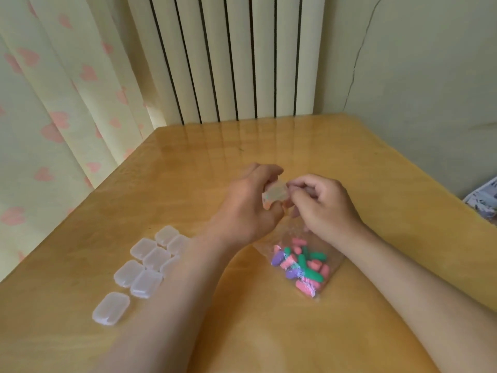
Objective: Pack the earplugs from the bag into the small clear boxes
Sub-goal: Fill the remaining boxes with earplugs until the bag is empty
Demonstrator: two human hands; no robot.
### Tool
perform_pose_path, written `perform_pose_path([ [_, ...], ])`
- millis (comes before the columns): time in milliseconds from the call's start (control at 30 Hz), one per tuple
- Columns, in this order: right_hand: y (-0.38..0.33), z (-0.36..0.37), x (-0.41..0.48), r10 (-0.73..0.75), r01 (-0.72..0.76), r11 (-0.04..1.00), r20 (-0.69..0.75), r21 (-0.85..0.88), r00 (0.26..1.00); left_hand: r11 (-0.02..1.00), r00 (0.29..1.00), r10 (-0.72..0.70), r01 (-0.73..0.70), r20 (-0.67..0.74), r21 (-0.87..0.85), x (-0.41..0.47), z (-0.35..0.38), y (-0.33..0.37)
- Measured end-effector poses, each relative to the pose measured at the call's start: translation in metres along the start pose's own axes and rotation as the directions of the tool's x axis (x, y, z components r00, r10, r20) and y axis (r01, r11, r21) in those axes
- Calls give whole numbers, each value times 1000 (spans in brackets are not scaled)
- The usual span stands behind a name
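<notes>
Left grip [242,208] and right grip [325,208] bare, left forearm [172,286] and right forearm [419,278] unclothed.

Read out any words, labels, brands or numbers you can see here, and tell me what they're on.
No readable text in view.
Boxes: plain clear plastic, no label.
Box in left hand: plain too.
Bag: clear, no print showing.
Patterned thing at the right edge: blurred, no letters can be made out.
</notes>
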State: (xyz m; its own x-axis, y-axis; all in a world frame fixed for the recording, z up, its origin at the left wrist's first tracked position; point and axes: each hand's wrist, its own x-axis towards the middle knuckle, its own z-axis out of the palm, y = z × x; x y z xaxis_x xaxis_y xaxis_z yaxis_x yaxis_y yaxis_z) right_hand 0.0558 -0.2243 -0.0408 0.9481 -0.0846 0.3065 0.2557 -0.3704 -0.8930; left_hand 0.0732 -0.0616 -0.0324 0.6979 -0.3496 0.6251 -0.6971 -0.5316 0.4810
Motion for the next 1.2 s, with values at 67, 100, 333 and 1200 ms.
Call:
perform_pose_path([
  [67, 2, -3, 2, 36, -38, 999, 45, 28, 998, 999, 999, 45, -45, -19, 3, -2, 9, -4],
  [100, 3, -4, 3, 46, -48, 999, 64, 21, 997, 998, 998, 56, -56, -34, 5, -4, 12, -6],
  [333, 1, -8, 4, 24, -44, 985, 121, 165, 992, 905, 962, -273, 256, -1, -339, -11, 9, -10],
  [1200, -2, -9, -6, -92, 24, 967, 260, 254, 961, 766, 899, -426, 295, -107, -570, -11, 3, 0],
])
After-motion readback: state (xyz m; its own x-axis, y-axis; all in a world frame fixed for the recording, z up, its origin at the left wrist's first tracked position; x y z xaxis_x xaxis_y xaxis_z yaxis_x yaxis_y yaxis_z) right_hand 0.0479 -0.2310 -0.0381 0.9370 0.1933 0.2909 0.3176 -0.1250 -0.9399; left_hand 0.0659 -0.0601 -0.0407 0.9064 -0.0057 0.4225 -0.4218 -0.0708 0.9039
